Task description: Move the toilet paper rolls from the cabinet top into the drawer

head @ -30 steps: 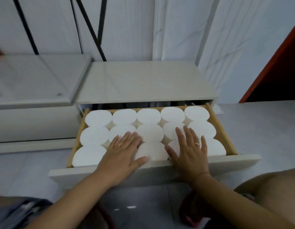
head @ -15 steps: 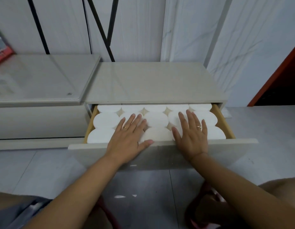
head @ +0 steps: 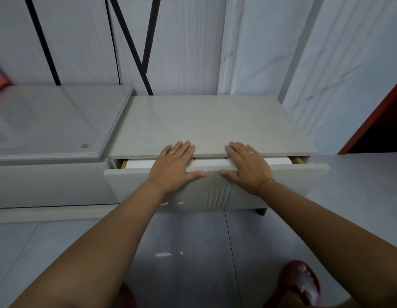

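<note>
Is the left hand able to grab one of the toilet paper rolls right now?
Probably not. The drawer is almost shut, so only a thin white strip of the toilet paper rolls shows under the cabinet top. The left hand lies flat over the drawer's front edge; the gap looks too narrow.

I see the drawer (head: 293, 181) at mid-frame, pale beige with a ribbed centre panel, open only by a narrow gap under the cabinet top (head: 211, 125), whose smooth beige slab fills the middle of the frame. In that gap I make out white toilet paper rolls (head: 140, 164), just their tops, packed between wooden drawer sides.
</note>
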